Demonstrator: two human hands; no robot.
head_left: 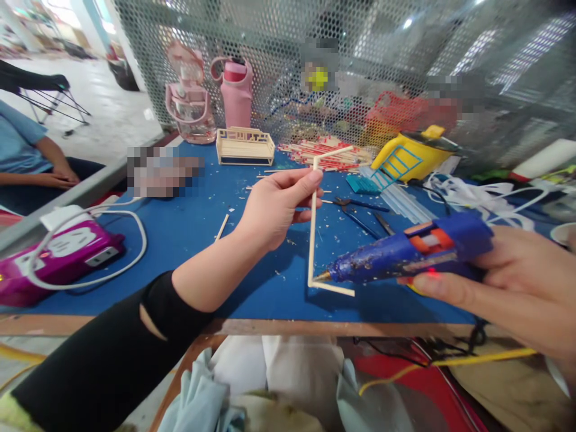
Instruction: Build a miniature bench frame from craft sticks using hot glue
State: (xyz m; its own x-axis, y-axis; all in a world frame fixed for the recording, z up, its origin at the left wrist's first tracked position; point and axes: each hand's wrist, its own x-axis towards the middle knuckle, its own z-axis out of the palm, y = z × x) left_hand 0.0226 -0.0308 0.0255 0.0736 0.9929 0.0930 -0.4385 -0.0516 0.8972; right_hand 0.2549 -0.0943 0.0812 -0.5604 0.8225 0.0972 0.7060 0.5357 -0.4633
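Near its upper corner, my left hand (274,204) pinches a thin wooden stick frame (312,240) with three sides, like a square bracket. Its lower arm points right, just above the blue tabletop (189,240). My right hand (513,282) grips a blue hot glue gun (405,252). The metal nozzle meets the frame's lower corner, or comes very close to it. Behind my left hand lies a pile of red-tipped wooden sticks (324,150). A small wooden bench model (245,147) stands at the back. Pliers (355,216) rest beyond the glue gun.
A purple power strip (67,252) with a white cable is at left. Pink bottles (236,93) stand against the perforated metal screen (279,36). At right are a yellow container (414,156), clear glue sticks (407,201) and white cords (486,192). Another person (27,150) sits at far left.
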